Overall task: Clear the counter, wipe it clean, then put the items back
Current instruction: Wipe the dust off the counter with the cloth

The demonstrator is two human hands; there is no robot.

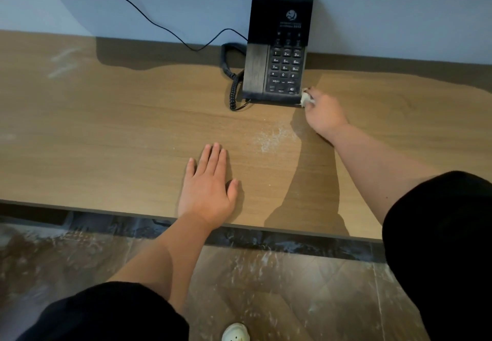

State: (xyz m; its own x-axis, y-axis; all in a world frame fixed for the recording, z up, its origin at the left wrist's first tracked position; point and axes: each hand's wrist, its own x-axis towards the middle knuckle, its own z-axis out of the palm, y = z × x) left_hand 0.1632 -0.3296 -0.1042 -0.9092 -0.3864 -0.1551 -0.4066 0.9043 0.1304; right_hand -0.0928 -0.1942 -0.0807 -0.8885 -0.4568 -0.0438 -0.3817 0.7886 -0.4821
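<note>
A black desk telephone stands on the wooden counter against the wall, its coiled cord hanging at its left side. My right hand grips a small crumpled white cloth and holds it against the phone's front right corner. My left hand lies flat on the counter near its front edge, fingers straight, holding nothing. A patch of white dust lies on the counter between my hands.
A thin black cable runs up the pale wall from the phone. Faint white smears mark the counter's far left. Below the counter edge are a dusty brown tiled floor and my shoe tip.
</note>
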